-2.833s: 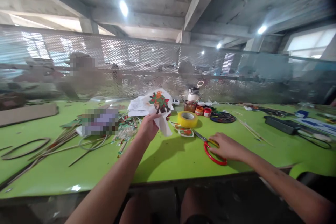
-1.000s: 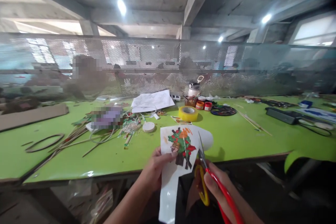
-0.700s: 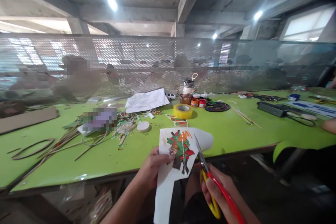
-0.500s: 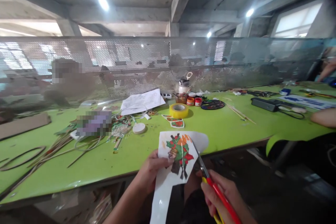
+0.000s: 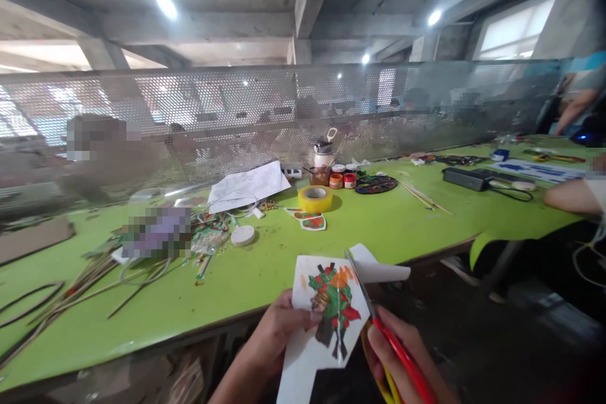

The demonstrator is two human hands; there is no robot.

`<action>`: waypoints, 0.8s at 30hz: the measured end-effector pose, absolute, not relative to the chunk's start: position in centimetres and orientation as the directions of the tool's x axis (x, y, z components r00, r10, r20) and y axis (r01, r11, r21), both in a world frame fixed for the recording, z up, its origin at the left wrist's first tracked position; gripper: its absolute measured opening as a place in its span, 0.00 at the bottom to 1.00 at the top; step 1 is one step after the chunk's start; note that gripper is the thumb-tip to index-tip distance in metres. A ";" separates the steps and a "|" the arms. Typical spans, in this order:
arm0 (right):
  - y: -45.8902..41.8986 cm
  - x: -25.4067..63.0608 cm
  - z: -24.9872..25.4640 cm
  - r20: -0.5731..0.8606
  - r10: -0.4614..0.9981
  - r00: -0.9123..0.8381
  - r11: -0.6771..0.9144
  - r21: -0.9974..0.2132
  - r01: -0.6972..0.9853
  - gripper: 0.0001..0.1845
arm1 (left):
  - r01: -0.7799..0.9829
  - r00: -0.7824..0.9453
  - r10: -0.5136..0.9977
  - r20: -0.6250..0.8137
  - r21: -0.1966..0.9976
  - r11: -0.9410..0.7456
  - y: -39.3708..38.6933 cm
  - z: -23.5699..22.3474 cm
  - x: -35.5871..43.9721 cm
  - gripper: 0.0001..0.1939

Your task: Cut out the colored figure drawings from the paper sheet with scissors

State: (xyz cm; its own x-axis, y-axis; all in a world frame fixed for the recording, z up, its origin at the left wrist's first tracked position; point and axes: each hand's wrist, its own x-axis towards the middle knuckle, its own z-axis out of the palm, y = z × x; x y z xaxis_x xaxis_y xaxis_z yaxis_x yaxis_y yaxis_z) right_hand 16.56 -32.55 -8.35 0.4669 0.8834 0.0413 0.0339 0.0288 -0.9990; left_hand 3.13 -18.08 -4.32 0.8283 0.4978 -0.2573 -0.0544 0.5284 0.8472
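Note:
My left hand [image 5: 284,330] pinches the left side of a white paper sheet [image 5: 303,360] painted with green, red, orange and black shapes. The thumb lies on the front and the other fingers are behind it. In my right hand [image 5: 402,347] are scissors [image 5: 374,319] with red and yellow handles. Their blades lie along the sheet's right edge, pointing up and away, with the tips near its top. A partly cut strip of the paper [image 5: 381,270] curls off to the right beyond the blades.
On the green table [image 5: 265,265] stand a yellow tape roll [image 5: 315,200], small paint jars [image 5: 336,181], a dark palette [image 5: 376,185] and a bottle [image 5: 323,154]. Small painted cut-outs [image 5: 312,221] lie before the tape. Thin sticks [image 5: 89,278] are heaped left. Another person's arm [image 5: 565,194] rests at right.
The sheet and scissors sit lower in view. The blades have cut along the right edge, and the strip now curls out farther to the right. The view has shifted slightly right.

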 end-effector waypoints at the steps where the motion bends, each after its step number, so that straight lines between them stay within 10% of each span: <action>1: -32.7 16.5 -8.4 0.010 0.877 0.480 0.004 -1.000 0.015 0.36 | -0.055 0.832 0.494 -0.252 0.849 0.526 -18.1 -4.4 3.1 0.15; 9: -33.4 16.2 -8.3 -0.115 0.808 0.578 -0.066 -0.992 -0.106 0.27 | -0.010 0.864 0.432 -0.258 0.849 0.528 -17.8 -5.1 3.1 0.12; 17: -32.9 19.1 -9.4 -0.164 0.642 0.749 0.342 -0.813 -0.472 0.24 | -0.217 0.720 0.651 -0.241 0.813 0.540 -16.8 -3.7 3.6 0.10; 24: -32.5 16.7 -12.2 -0.050 0.753 0.656 0.156 -0.955 -0.252 0.23 | -0.378 0.610 0.787 -0.093 0.839 0.392 -13.0 -2.7 5.4 0.12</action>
